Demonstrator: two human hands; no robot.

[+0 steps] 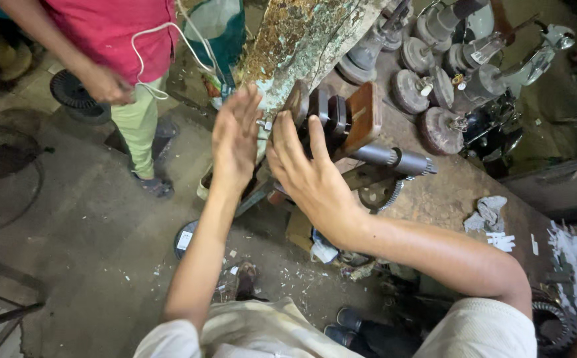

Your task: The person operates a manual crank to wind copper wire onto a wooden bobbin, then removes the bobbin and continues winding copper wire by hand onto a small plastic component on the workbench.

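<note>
Left hand: the left hand (pixel 235 136) was flat and spread, fingers apart, beside a rusty plate (pixel 301 46); it clamped nothing.
Right hand: the right hand (pixel 311 176) was also spread, fingertips touching the dark discs (pixel 328 119) on a steel shaft (pixel 394 159); no closed grip.
Shaft place: it lay at the bench (pixel 461 192) edge, a brown block (pixel 361 119) at its end.
Risk one: I judged that the shaft could roll off the edge, since no hand gripped it.
Risk two: the rusty plate could scrape the left palm.
Containers: none seen clearly; rotors (pixel 434 129) stood loose on the bench.
Nearby: another person (pixel 113 33) stood on the floor (pixel 76 225).
</note>
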